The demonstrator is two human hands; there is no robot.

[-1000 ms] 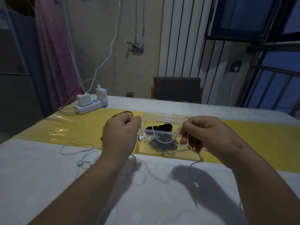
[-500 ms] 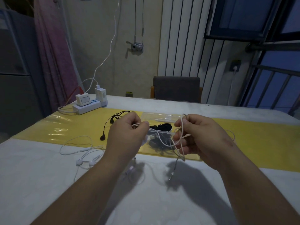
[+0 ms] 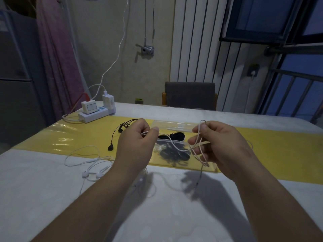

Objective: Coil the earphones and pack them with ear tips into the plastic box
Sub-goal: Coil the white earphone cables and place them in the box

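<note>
Here, earphones (image 3: 176, 147) pinched, left hand (image 3: 135, 147), right hand (image 3: 222, 145)

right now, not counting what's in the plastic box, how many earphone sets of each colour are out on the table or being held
white: 2 (held white earphones, loose white earphones)
black: 1 (black earphones)
total: 3

Dim, bluish, soft shadows, edge-warped
</note>
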